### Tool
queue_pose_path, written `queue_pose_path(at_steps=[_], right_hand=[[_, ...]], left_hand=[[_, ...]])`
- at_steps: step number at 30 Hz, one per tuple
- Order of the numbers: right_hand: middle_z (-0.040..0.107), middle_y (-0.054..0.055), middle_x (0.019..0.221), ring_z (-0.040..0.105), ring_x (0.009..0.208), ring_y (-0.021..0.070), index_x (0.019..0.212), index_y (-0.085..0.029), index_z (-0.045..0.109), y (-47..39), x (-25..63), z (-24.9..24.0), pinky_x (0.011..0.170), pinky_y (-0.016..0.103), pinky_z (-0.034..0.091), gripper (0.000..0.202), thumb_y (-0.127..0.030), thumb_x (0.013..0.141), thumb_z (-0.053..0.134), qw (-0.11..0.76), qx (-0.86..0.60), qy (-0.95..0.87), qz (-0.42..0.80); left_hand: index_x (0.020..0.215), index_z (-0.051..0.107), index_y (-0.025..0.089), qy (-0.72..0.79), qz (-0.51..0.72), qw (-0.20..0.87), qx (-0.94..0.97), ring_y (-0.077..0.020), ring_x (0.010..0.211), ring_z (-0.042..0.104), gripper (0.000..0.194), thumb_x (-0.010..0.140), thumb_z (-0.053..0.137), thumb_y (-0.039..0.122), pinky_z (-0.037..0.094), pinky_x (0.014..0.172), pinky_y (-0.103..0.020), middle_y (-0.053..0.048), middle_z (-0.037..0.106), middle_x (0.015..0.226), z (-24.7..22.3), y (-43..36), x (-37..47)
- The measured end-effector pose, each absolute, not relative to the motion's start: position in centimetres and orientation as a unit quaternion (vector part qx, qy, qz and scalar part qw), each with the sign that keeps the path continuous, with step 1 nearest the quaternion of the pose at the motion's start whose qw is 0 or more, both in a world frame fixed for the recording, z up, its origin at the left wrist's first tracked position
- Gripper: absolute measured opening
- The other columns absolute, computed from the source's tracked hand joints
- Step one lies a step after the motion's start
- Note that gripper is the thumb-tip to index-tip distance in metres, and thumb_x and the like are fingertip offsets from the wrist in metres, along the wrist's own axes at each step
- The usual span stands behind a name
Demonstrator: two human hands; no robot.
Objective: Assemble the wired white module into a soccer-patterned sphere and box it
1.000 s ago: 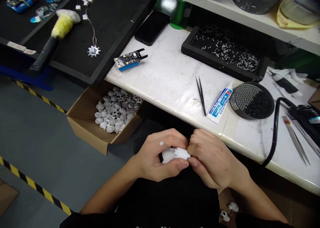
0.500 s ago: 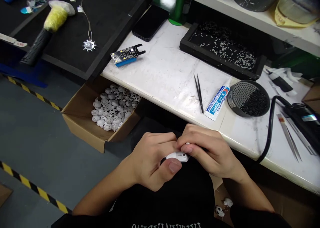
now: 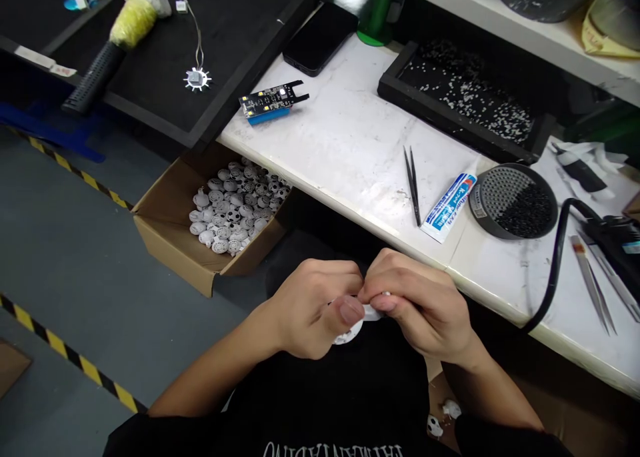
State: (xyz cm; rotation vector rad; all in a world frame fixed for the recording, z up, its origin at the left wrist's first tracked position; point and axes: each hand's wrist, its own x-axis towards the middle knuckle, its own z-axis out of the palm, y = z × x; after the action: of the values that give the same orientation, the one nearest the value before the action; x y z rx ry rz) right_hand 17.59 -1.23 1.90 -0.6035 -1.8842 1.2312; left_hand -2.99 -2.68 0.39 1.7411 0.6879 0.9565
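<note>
Small white part (image 3: 349, 334), pinched narrowly by left fingers (image 3: 351, 309) and right fingers (image 3: 385, 303) — likely light, stiff, slightly slippery; best held by its rim, without hard squeezing.

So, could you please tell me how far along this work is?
Many white balls lie in the box, so a good part looks done. In hand is one white piece, held by the left hand and right hand. That piece seems left to finish, perhaps also the spotted ball low by the right arm.
</note>
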Motion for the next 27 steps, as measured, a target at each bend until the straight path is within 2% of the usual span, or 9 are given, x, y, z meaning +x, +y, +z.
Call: queue_pose_path(at_steps=[4, 9, 11, 15, 18, 20, 23, 25, 27], right_hand=[[0.069, 0.003, 0.096, 0.061, 0.085, 0.0148, 0.117, -0.018, 0.075, -1.3, 17.6, 1.9, 0.076, 0.031, 0.050, 0.018, -0.010, 0.105, 0.064, 0.367, -0.262, -0.746, 0.490], [0.064, 0.002, 0.097, 0.059, 0.089, 0.0146, 0.112, -0.024, 0.080, -1.1, 17.6, 2.0, 0.077, 0.028, 0.051, 0.019, -0.011, 0.103, 0.069, 0.340, -0.290, -0.722, 0.527], [0.063, 0.002, 0.096, 0.058, 0.087, 0.0142, 0.109, -0.024, 0.082, -1.0, 17.4, 1.7, 0.076, 0.027, 0.052, 0.017, -0.015, 0.103, 0.070, 0.340, -0.287, -0.698, 0.561], [0.063, 0.003, 0.089, 0.057, 0.081, 0.0147, 0.105, -0.025, 0.084, -1.2, 16.5, 0.7, 0.072, 0.028, 0.052, 0.014, -0.031, 0.105, 0.072, 0.356, -0.268, -0.651, 0.614], [0.063, 0.002, 0.086, 0.057, 0.078, 0.0142, 0.105, -0.025, 0.085, -1.6, 16.1, 0.3, 0.068, 0.027, 0.050, 0.015, -0.032, 0.106, 0.071, 0.361, -0.270, -0.643, 0.619], [0.063, 0.002, 0.087, 0.057, 0.078, 0.0141, 0.107, -0.024, 0.084, -1.7, 16.1, 0.2, 0.068, 0.027, 0.049, 0.015, -0.027, 0.106, 0.069, 0.363, -0.285, -0.646, 0.608], [0.065, 0.003, 0.089, 0.059, 0.080, 0.0154, 0.105, -0.022, 0.082, -1.6, 16.6, 0.5, 0.070, 0.029, 0.049, 0.017, -0.024, 0.108, 0.065, 0.377, -0.305, -0.654, 0.580], [0.065, 0.003, 0.086, 0.059, 0.079, 0.0160, 0.101, -0.020, 0.079, -1.2, 17.0, 0.9, 0.070, 0.030, 0.048, 0.019, -0.025, 0.109, 0.063, 0.372, -0.303, -0.663, 0.575], [0.064, 0.003, 0.082, 0.058, 0.076, 0.0155, 0.097, -0.019, 0.076, -0.7, 17.3, 1.4, 0.070, 0.030, 0.047, 0.019, -0.024, 0.109, 0.062, 0.343, -0.293, -0.677, 0.581]], left_hand=[[0.069, 0.053, 0.018, 0.281, 0.373, 0.518, 0.717, -0.0137, 0.062, 0.052, 0.071, 0.110, 0.027, 0.069, 0.040, 0.057, -0.029, -0.003, 0.055, 0.068, 0.3, -2.6, -2.9], [0.066, 0.053, 0.018, 0.267, 0.354, 0.577, 0.686, -0.0181, 0.070, 0.063, 0.078, 0.104, 0.025, 0.080, 0.047, 0.062, -0.031, -0.007, 0.062, 0.073, 0.4, -2.9, -2.8], [0.064, 0.052, 0.018, 0.267, 0.352, 0.603, 0.664, -0.0186, 0.069, 0.063, 0.081, 0.101, 0.025, 0.085, 0.047, 0.061, -0.032, -0.007, 0.061, 0.071, 0.5, -3.0, -2.8], [0.063, 0.050, 0.019, 0.261, 0.346, 0.657, 0.616, -0.0167, 0.062, 0.057, 0.082, 0.095, 0.030, 0.092, 0.044, 0.054, -0.031, -0.005, 0.056, 0.066, 0.5, -3.0, -3.0], [0.065, 0.053, 0.018, 0.245, 0.338, 0.690, 0.591, -0.0163, 0.062, 0.057, 0.082, 0.091, 0.037, 0.094, 0.045, 0.053, -0.029, -0.005, 0.057, 0.067, 0.2, -2.9, -3.1], [0.069, 0.058, 0.017, 0.234, 0.338, 0.700, 0.584, -0.0170, 0.066, 0.060, 0.075, 0.095, 0.046, 0.087, 0.048, 0.057, -0.029, -0.005, 0.061, 0.071, 0.1, -2.9, -3.1], [0.081, 0.066, 0.017, 0.229, 0.356, 0.670, 0.609, -0.0181, 0.075, 0.065, 0.038, 0.096, 0.066, 0.051, 0.053, 0.068, -0.030, -0.004, 0.066, 0.080, 0.4, -2.7, -3.2], [0.088, 0.068, 0.017, 0.246, 0.340, 0.641, 0.643, -0.0178, 0.081, 0.066, 0.013, 0.089, 0.069, 0.030, 0.055, 0.074, -0.030, -0.004, 0.068, 0.088, 0.9, -2.6, -3.5], [0.087, 0.068, 0.017, 0.275, 0.300, 0.619, 0.672, -0.0170, 0.085, 0.065, 0.005, 0.087, 0.068, 0.022, 0.055, 0.077, -0.029, -0.004, 0.067, 0.095, 1.6, -2.5, -3.7]])
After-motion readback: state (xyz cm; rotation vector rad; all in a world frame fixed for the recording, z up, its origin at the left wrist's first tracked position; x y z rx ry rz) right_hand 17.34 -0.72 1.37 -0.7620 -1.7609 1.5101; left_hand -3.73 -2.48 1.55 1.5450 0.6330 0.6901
